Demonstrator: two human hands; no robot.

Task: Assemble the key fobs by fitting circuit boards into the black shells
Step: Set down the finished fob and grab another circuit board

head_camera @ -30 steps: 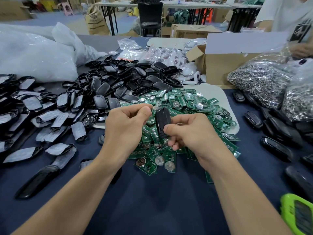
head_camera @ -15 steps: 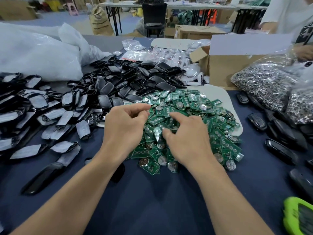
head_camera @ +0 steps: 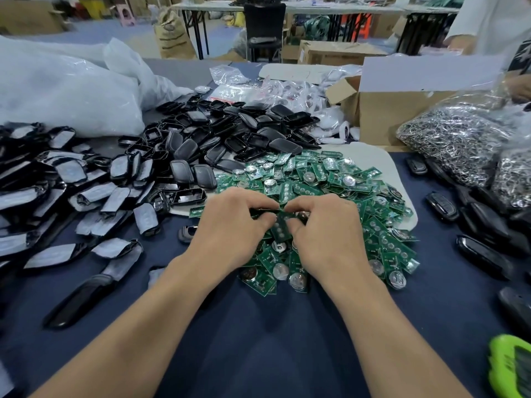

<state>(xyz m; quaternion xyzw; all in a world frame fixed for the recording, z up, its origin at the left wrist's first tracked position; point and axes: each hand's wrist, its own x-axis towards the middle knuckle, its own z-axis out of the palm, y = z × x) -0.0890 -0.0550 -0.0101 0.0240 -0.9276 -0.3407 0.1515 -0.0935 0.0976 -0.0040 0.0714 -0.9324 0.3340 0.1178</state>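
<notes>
there, both hands hung over the near side of a pile of green boards [head_camera: 330, 179] on the dark blue table [head_camera: 258, 340]. the left hand [head_camera: 230, 225] and the right hand [head_camera: 330, 231] were close together, knuckles up and fingers curled inward, and between their fingertips they pinched one circuit board [head_camera: 280, 228], tilted just above the pile. a thin black edge showed under the left fingers, but whether that hand also gripped a shell could not be told. many boards in the pile carried round silver coin cells. behind and to the left of the pile lay a heap of black shells [head_camera: 230, 133], some with the hollow side up, and further left were more shells in grey wrapping [head_camera: 86, 193]. a big white plastic bag [head_camera: 63, 96] sat at the far left. to the right, closed key fobs [head_camera: 442, 206] lay near bags of metal rings [head_camera: 454, 139], with an open cardboard box [head_camera: 388, 116] behind them. a bright green object [head_camera: 511, 366] poked in at the lower right corner. another person in a white shirt [head_camera: 488, 24] stood at the far right.
</notes>
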